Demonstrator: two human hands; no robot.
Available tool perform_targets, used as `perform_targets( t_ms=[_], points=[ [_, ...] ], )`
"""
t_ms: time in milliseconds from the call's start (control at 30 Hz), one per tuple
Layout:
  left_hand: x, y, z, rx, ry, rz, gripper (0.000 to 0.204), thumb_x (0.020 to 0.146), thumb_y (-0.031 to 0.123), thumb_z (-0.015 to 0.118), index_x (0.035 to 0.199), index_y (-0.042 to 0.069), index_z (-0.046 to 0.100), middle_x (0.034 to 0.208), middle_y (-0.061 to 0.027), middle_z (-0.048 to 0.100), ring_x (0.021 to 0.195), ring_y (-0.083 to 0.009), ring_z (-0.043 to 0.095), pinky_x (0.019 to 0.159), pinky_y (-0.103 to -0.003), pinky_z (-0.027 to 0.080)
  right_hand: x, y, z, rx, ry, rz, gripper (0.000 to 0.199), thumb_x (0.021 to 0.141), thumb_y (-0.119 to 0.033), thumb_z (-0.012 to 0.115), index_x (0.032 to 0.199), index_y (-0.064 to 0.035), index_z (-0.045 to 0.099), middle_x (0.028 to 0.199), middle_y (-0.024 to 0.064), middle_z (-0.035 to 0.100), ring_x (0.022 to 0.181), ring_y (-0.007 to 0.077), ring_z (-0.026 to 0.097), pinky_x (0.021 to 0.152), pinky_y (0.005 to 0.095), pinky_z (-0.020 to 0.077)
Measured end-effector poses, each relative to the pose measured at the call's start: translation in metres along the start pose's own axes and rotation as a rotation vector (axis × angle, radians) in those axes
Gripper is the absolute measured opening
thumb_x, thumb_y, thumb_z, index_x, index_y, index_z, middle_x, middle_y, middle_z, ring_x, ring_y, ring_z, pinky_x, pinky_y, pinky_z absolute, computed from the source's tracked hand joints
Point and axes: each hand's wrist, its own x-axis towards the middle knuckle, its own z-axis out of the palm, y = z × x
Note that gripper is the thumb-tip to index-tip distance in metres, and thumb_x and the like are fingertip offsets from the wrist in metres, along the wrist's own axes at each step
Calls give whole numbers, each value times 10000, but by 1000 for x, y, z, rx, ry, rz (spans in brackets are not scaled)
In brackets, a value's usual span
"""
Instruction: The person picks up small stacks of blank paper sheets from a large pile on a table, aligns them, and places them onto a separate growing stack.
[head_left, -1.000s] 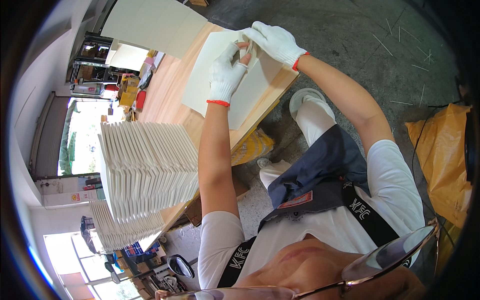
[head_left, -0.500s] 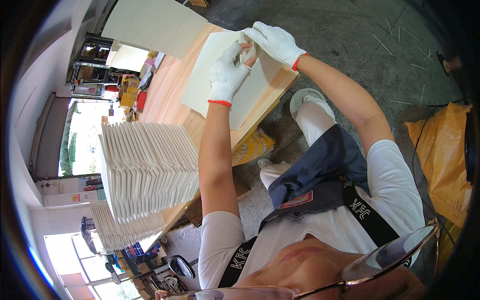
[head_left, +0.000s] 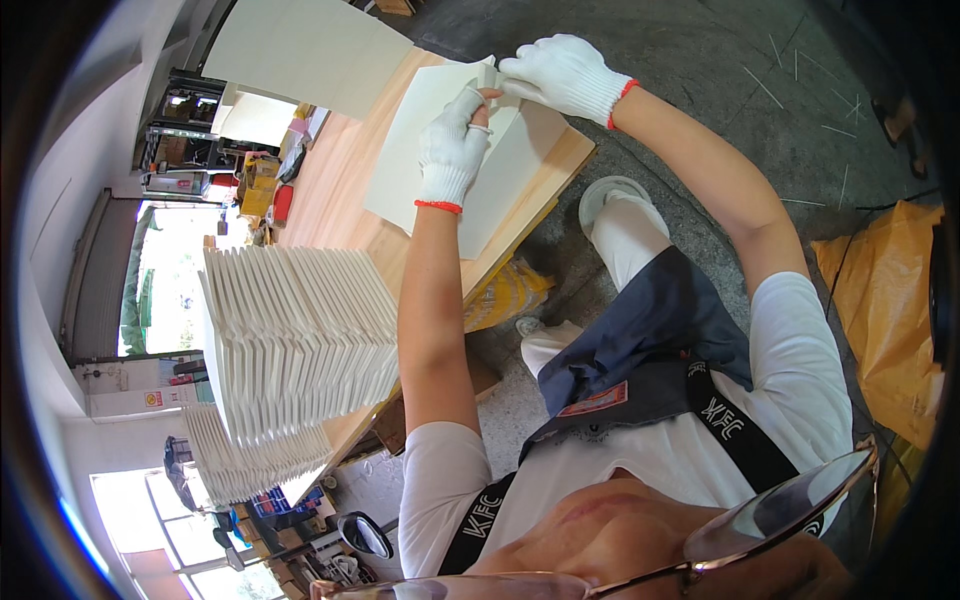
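My left hand (head_left: 455, 148), in a white knit glove with bare thumb and finger tips, closes on the raised middle edge of a cream board sheet (head_left: 400, 170). The sheet lies on a pale wooden table (head_left: 340, 190), with a folded ridge between its two parts. Close to the sheet's far right corner, my right hand (head_left: 565, 78), also in a white glove with a red cuff, has its fingers bent together in a pinch. Whatever is between those fingertips is too small to make out.
A tall stack of folded cream boards (head_left: 300, 330) stands left of my left forearm, with another stack (head_left: 250, 455) behind it. Flat cream sheets (head_left: 305, 50) lie at the table's far end. Thin white strips (head_left: 763, 88) litter the grey floor. A yellow-orange bag (head_left: 885, 320) stands at right.
My right hand has moved to the right, off the ridge, and its fingers have drawn into a pinch. The left hand has stayed at the fold, its thumb and finger closer together.
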Motion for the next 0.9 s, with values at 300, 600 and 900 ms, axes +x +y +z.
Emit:
perform_targets(
  t_ms=[300,600,900],
  points=[
    [1,-10,5,-24,14,-21,293,834,262,708,1117,194,669,1022,-131,700,917,-293,671,811,-360,513,4,-12,18,738,-91,502,426,939,-458,431,875,-63,578,865,158,614,828,342,597,746,415,449],
    [2,-5,3,26,1,4,380,834,259,698,1208,246,633,1068,-136,685,937,-310,663,820,-381,517,1,-13,17,697,-41,505,462,940,-523,447,896,-85,588,814,113,573,751,271,558,732,372,445],
    [-3,-15,10,212,98,111,625,875,254,640,1444,150,401,1223,-144,629,1073,-339,630,898,-412,501,8,-46,-25,1542,-453,735,380,906,-450,565,981,-82,624,816,85,648,562,127,529,488,240,393]
  ],
)
